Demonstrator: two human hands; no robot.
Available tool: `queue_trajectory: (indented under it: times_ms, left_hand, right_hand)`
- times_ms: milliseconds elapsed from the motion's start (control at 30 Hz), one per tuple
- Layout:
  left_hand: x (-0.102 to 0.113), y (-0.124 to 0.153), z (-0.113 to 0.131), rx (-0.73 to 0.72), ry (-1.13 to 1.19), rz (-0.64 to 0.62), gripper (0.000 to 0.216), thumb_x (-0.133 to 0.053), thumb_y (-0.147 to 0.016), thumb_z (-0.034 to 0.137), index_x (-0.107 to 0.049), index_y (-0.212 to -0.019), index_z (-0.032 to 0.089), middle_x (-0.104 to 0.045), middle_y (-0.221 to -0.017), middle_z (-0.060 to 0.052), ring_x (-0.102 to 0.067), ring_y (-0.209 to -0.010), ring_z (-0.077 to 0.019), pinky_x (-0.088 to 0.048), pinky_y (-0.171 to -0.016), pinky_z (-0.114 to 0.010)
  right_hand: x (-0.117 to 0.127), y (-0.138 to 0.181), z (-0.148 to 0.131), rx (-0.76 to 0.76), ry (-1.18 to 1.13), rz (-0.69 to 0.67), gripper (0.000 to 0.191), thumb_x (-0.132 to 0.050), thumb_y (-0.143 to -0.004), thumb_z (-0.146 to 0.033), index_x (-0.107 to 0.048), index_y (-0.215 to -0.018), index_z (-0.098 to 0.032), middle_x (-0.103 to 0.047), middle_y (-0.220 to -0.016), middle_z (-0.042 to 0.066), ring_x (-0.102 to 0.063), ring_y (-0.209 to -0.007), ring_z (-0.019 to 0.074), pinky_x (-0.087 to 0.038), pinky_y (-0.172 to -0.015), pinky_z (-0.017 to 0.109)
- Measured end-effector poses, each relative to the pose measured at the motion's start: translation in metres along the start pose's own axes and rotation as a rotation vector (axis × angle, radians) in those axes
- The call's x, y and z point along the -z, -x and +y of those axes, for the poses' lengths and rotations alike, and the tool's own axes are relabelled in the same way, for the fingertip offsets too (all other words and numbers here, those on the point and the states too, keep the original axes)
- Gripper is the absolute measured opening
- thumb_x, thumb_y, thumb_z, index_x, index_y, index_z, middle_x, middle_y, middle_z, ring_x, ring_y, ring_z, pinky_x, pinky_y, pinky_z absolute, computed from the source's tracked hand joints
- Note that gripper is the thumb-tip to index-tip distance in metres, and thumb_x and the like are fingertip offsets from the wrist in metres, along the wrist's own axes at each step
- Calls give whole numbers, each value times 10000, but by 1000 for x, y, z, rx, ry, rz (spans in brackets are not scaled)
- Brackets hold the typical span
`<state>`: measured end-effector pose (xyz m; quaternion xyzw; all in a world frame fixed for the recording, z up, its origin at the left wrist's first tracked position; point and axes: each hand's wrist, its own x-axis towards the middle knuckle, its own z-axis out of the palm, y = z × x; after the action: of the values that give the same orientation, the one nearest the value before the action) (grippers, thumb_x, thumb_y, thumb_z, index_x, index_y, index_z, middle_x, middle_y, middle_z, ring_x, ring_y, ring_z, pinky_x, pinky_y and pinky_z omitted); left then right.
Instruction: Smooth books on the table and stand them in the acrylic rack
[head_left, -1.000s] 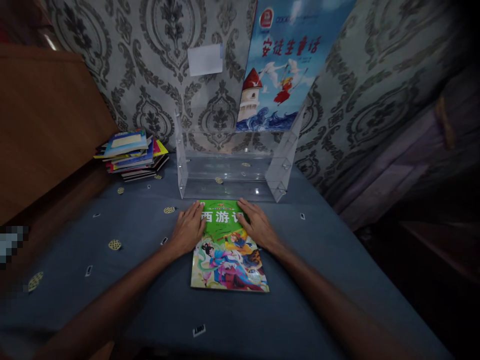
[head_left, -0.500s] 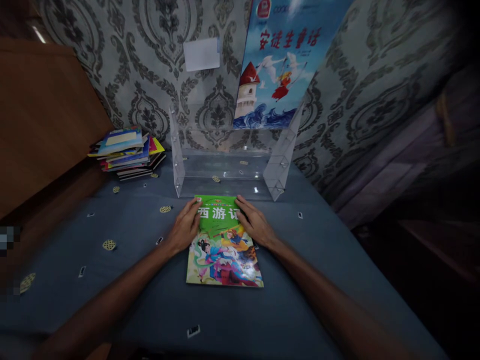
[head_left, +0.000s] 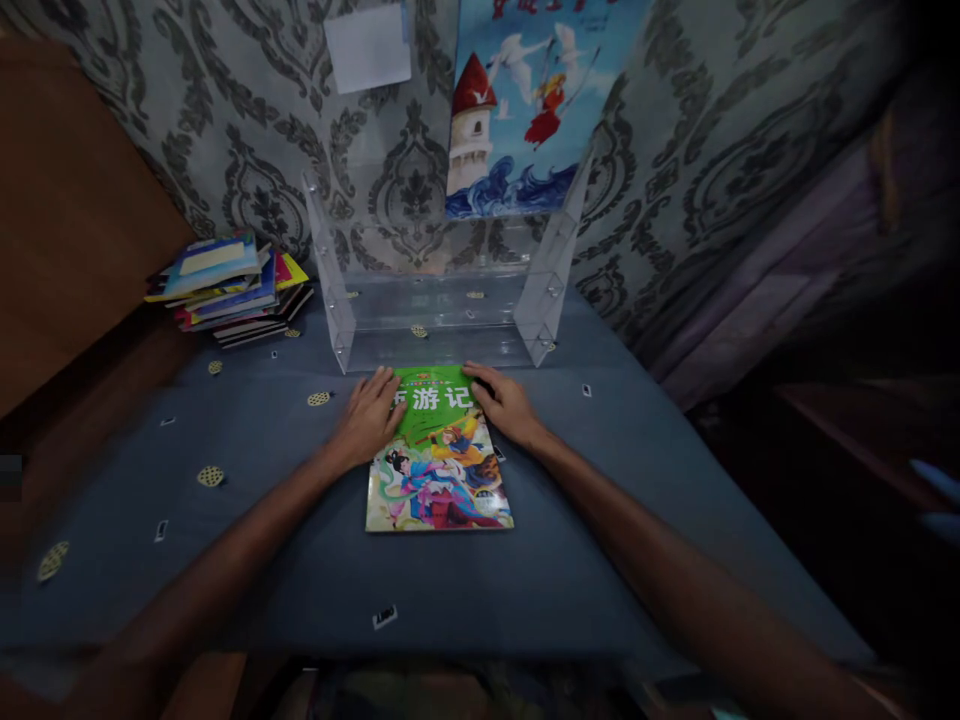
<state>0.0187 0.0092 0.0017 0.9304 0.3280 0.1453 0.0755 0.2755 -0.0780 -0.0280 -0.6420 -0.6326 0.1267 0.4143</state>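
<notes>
A green picture book (head_left: 439, 460) with cartoon figures lies flat on the blue-grey tablecloth (head_left: 570, 520). My left hand (head_left: 367, 420) rests on its upper left corner with fingers stretched flat. My right hand (head_left: 504, 402) lies on the upper right corner, fingers flat too and slightly curled over the edge. Just beyond the book stands a clear acrylic display rack (head_left: 442, 300). A blue storybook (head_left: 525, 110) with a tower and swans stands on the rack's upper tier against the wall.
A stack of several colourful books (head_left: 225, 290) sits at the back left of the table. A wooden panel (head_left: 67, 220) rises on the left. Patterned wallpaper with a white note (head_left: 367, 45) is behind. Small stickers dot the cloth.
The view has tilted down and back a little, so everything sits higher in the frame. Both hands stay on the green book's top corners; the book has barely shifted.
</notes>
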Motion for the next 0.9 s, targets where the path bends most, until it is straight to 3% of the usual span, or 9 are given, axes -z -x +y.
queue_trajectory:
  times_ms: [133, 300, 400, 567, 800, 900]
  left_hand:
    - [4, -19, 12, -142, 3, -129, 510, -367, -1040, 387, -447, -1483, 148, -410, -1598, -133, -324, -1517, -258, -253, -1239, -483]
    - [4, -32, 42, -363, 5, -267, 525, -356, -1058, 435, -411, -1522, 195, -371, -1624, -89, -254, -1544, -233, -166, -1262, -470]
    - [4, -19, 62, -531, 42, -322, 486, -347, -1067, 442, -436, -1509, 260, -381, -1623, -45, -242, -1548, -206, -116, -1271, -469]
    - [11, 26, 87, -793, 206, -374, 452, -416, -1054, 423, -444, -1498, 342, -442, -1588, 11, -271, -1538, -192, -137, -1277, -457]
    - [17, 42, 97, -840, 101, -413, 468, -384, -1046, 222, -439, -1497, 337, -432, -1592, 22, -278, -1536, -196, -134, -1277, -493]
    - [15, 43, 96, -878, 50, -361, 496, -405, -1021, 168, -437, -1499, 296, -447, -1583, -6, -310, -1523, -200, -187, -1267, -485]
  right_hand:
    - [1, -7, 10, -68, -111, -11, 395, -453, -952, -240, -684, -1272, -256, -701, -1319, 22, -644, -1234, 218, -472, -1110, 478]
    - [-1, -6, 11, -42, -60, -5, 407, -429, -962, -220, -674, -1288, -217, -664, -1376, 40, -616, -1276, 206, -446, -1135, 436]
    - [0, -4, 6, -23, -16, -17, 410, -429, -979, -256, -654, -1320, -220, -648, -1398, 36, -598, -1297, 208, -446, -1134, 433]
    - [3, -1, -1, -15, 22, -39, 415, -445, -996, -308, -626, -1360, -228, -621, -1432, 27, -573, -1325, 220, -426, -1151, 448]
    - [-2, 6, -12, -5, 131, -55, 457, -499, -978, -349, -596, -1399, -199, -537, -1513, 75, -477, -1416, 264, -358, -1200, 483]
    - [-4, 15, -21, -2, 187, -73, 494, -501, -969, -357, -573, -1420, -167, -497, -1541, 108, -403, -1466, 294, -326, -1211, 522]
